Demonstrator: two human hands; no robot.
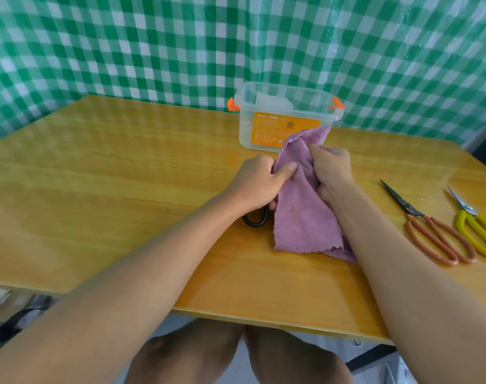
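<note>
Wooden table point(125, 176) | purple cloth point(302, 217) gripped between left hand point(257, 184), right hand point(333, 170)

Green-checked curtain point(153, 45) behind a yellow wooden table point(111, 176).

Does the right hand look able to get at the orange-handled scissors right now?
Probably not at once: the right hand grips the purple cloth. The orange-handled scissors lie beside that forearm, nothing between, so letting go should suffice.
</note>
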